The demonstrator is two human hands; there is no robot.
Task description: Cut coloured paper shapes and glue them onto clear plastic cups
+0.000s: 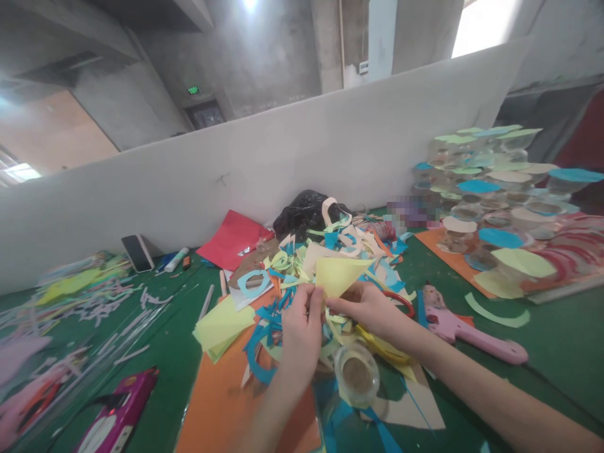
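My left hand (302, 324) and right hand (367, 309) pinch the yellow paper (340, 275) along its lower edge, above the scraps (285, 261). It should be light, bendy, hardly slippery but easily creased or torn; edges suit gentle fingertips best.

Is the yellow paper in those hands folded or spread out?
Folded, it seems: the yellow paper held by the left hand and right hand makes a pointed triangle.
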